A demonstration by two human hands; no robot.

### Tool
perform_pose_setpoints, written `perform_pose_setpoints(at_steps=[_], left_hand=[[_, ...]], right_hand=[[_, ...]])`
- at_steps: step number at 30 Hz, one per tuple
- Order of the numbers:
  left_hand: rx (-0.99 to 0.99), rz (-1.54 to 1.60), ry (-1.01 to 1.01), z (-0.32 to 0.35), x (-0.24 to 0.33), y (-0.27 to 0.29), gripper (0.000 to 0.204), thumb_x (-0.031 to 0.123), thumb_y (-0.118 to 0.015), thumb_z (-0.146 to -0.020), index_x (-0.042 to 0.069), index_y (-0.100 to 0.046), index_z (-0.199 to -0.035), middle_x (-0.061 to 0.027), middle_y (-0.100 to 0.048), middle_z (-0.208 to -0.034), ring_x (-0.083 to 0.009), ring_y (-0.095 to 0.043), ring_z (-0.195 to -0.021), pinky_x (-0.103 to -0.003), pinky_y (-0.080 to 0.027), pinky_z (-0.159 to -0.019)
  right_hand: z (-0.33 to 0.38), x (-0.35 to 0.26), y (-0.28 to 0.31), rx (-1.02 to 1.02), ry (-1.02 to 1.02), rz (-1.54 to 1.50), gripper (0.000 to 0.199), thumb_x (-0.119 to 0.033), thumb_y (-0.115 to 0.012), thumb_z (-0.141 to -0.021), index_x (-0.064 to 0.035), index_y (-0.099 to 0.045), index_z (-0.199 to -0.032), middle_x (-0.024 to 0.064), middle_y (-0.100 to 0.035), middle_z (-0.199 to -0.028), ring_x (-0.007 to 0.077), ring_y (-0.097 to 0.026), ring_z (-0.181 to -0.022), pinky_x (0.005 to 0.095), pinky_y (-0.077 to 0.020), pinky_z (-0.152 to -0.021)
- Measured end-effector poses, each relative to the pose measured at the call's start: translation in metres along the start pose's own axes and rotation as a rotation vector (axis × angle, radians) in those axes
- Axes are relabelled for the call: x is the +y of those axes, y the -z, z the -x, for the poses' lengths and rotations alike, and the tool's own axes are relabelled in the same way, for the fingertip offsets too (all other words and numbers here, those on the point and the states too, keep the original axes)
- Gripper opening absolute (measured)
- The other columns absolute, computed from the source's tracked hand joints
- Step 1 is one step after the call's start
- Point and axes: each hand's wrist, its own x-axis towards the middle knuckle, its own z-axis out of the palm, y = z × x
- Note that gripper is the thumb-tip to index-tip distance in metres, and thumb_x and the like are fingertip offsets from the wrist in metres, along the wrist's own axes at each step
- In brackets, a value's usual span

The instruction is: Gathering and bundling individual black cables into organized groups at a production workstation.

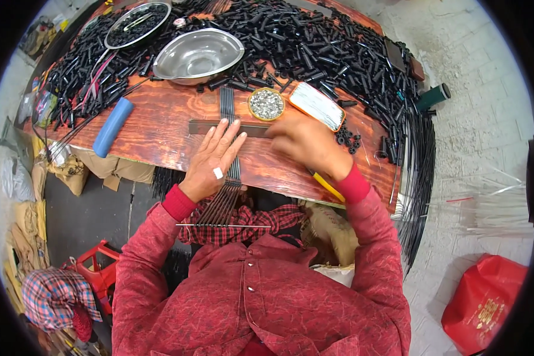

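Note:
My left hand (210, 159) lies flat with fingers spread over a row of thin dark rods (227, 105), its fingertips reaching a dark flat bar (256, 129) set across them. The rods run over the table's near edge toward my lap, where a thin straight rod (222, 225) crosses them. At the bar's right end, my right hand (311, 145) is smeared by motion; its fingers cannot be made out. Just beyond it stand a round tub of small silvery metal pieces (266, 104) and an orange-rimmed tray of fine whitish pieces (317, 105). A yellow-handled tool (329, 187) lies by my right wrist.
A heap of short black tubes (291, 35) covers the far side of the wooden table (160, 113). A steel bowl (199, 74) stands before it. A blue cylinder (113, 127) lies at left. Long black strands (420, 178) hang off the right edge. A red bag (485, 302) sits on the floor.

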Motion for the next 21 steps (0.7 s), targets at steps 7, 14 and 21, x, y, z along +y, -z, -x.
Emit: perform_pose_setpoints(at_steps=[7, 14, 21], left_hand=[[-0.027, 0.017, 0.013, 0.0, 0.001, 0.001, 0.069, -0.004, -0.055, -0.083, 0.005, -0.043, -0.151, -0.0162, -0.034, -0.162, -0.0376, -0.029, -0.151, -0.049, -0.026, -0.122], [-0.021, 0.044, 0.019, -0.001, 0.0, 0.002, 0.072, -0.005, -0.057, -0.08, 0.004, -0.043, -0.151, -0.0164, -0.034, -0.162, -0.0373, -0.028, -0.151, -0.049, -0.025, -0.123], [-0.023, 0.05, 0.014, -0.001, -0.001, 0.002, 0.078, -0.003, -0.062, -0.075, 0.004, -0.042, -0.151, -0.0177, -0.032, -0.162, -0.0382, -0.027, -0.151, -0.049, -0.025, -0.123]], right_hand=[[0.003, 0.092, 0.014, 0.235, -0.447, 0.344, 0.018, -0.023, -0.071, -0.087, -0.0095, -0.077, -0.096, 0.0104, -0.072, -0.092, 0.0302, -0.069, -0.086, 0.0424, -0.0535, -0.074], [-0.001, 0.097, 0.016, 0.259, -0.48, 0.345, 0.018, -0.026, -0.074, -0.085, -0.0103, -0.079, -0.092, 0.0081, -0.073, -0.09, 0.0269, -0.071, -0.082, 0.0389, -0.054, -0.073], [-0.006, 0.089, 0.03, 0.286, -0.586, 0.268, 0.021, -0.028, -0.074, -0.086, -0.0088, -0.079, -0.093, 0.007, -0.074, -0.09, 0.0224, -0.072, -0.078, 0.034, -0.0538, -0.072]])
